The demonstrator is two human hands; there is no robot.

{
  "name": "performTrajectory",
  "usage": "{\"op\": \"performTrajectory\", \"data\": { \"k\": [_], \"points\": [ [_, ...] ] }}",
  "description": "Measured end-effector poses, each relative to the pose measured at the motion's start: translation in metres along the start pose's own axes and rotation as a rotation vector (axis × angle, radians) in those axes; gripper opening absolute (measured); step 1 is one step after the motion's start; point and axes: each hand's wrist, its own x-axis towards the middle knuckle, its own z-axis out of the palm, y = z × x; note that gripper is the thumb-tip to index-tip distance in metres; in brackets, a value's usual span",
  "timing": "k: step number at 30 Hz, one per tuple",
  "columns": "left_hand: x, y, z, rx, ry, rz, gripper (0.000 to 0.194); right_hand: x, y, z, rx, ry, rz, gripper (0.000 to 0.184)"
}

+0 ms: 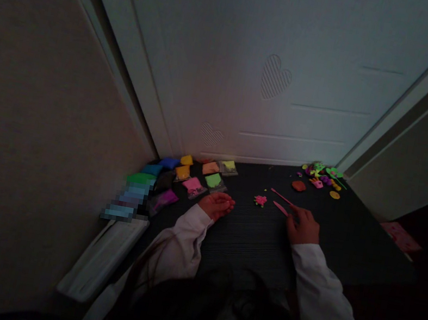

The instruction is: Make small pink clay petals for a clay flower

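My left hand rests palm up above the dark table, its fingers curled in. A tiny pinkish bit may lie in them, too small to make out. My right hand is closed at the ends of two slim pink tools: a pointed clay knife at its thumb and a thin stick tool by its fingertips. Whether the thin one is gripped or only touched is unclear. Between the hands lies a small pink clay figure with green bits round its edge. Behind my right hand sits a reddish-brown clay lump.
Bags of coloured clay, among them a pink bag and a green bag, spread across the left. A pale box lies at the left wall. Small clay pieces cluster at back right. A white panel borders the table's back.
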Motion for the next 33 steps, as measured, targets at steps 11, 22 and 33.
{"op": "performTrajectory", "data": {
  "k": [11,22,33],
  "points": [
    [0.005,0.001,0.000,-0.019,0.066,0.026,0.029,0.000,-0.007,-0.010,0.024,-0.030,0.008,0.031],
    [0.000,0.006,0.000,-0.139,0.068,-0.016,0.015,0.000,-0.008,-0.012,0.062,-0.041,0.014,0.031],
    [0.000,0.003,0.002,-0.120,0.018,0.064,0.023,0.001,-0.010,-0.014,0.060,-0.048,0.024,0.031]
  ]
}}
